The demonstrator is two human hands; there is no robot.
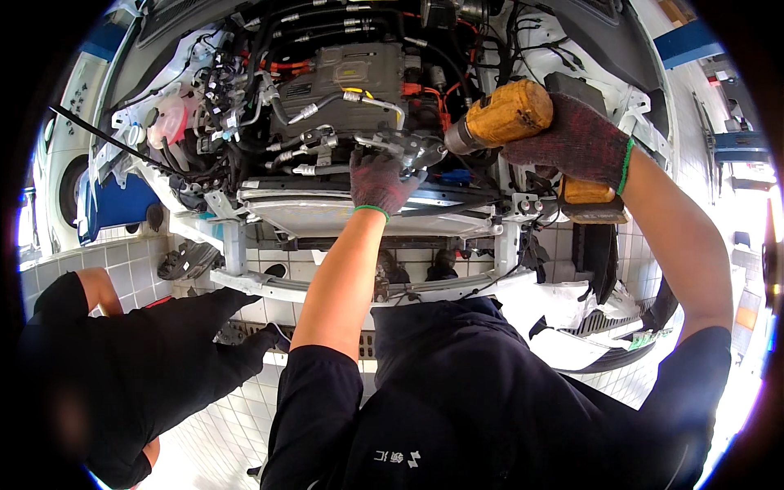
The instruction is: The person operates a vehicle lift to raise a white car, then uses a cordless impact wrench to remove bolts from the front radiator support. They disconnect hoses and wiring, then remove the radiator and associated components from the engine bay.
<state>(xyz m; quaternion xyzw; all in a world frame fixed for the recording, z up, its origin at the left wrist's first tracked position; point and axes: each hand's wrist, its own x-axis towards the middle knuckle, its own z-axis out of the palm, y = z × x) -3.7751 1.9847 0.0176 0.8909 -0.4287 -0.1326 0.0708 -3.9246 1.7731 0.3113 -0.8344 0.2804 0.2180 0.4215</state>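
Arms outstretched over the engine bay (343,73), the gloved right hand (580,139) grips a yellow cordless driver (498,114) while the left hand (377,181) clasps a metal bracket (408,149).

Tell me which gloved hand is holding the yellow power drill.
The right hand grips the yellow cordless drill. The left hand holds no tool; it rests on the metal bracket at the drill's tip.
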